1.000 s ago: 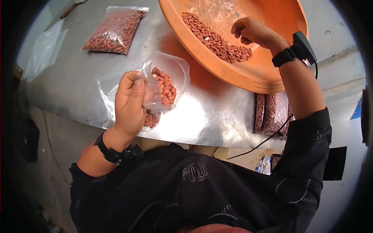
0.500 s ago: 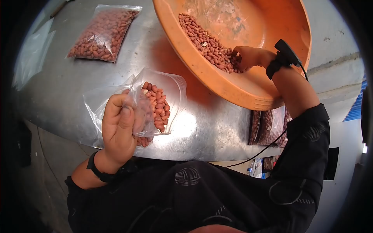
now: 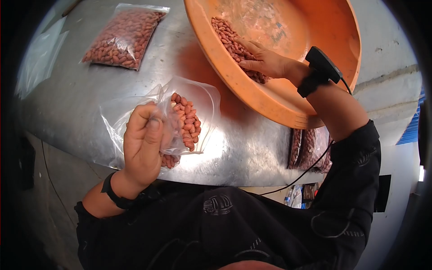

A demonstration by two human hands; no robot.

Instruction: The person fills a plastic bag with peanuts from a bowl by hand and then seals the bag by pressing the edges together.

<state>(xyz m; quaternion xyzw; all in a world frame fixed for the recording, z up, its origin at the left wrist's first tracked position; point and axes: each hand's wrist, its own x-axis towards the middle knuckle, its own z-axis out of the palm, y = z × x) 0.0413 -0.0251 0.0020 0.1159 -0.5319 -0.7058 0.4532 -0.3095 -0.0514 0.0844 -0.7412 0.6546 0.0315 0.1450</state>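
Note:
My left hand (image 3: 145, 139) pinches the edge of a clear plastic bag (image 3: 208, 101), whose mouth gapes to the right. Reddish-brown peanuts (image 3: 186, 121) lie inside that bag, partly hidden by my fingers and the folded plastic. Over the tilted orange basin (image 3: 252, 101), my right hand (image 3: 265, 60) is spread flat, palm down, with its fingers on the loose peanuts (image 3: 227, 38) along the basin's left side. The fingers are apart, and whatever lies under the palm is hidden.
A filled bag of peanuts (image 3: 123, 38) lies at the back left of the metal table (image 3: 67, 117). More filled bags (image 3: 310, 148) sit beneath the basin's front right. Flat clear plastic (image 3: 40, 63) rests at the far left. A black cable (image 3: 297, 180) hangs from my right wrist.
My right hand has moved left and up along the peanuts, and its curled fingers have spread out. My left hand and the bag have shifted slightly right.

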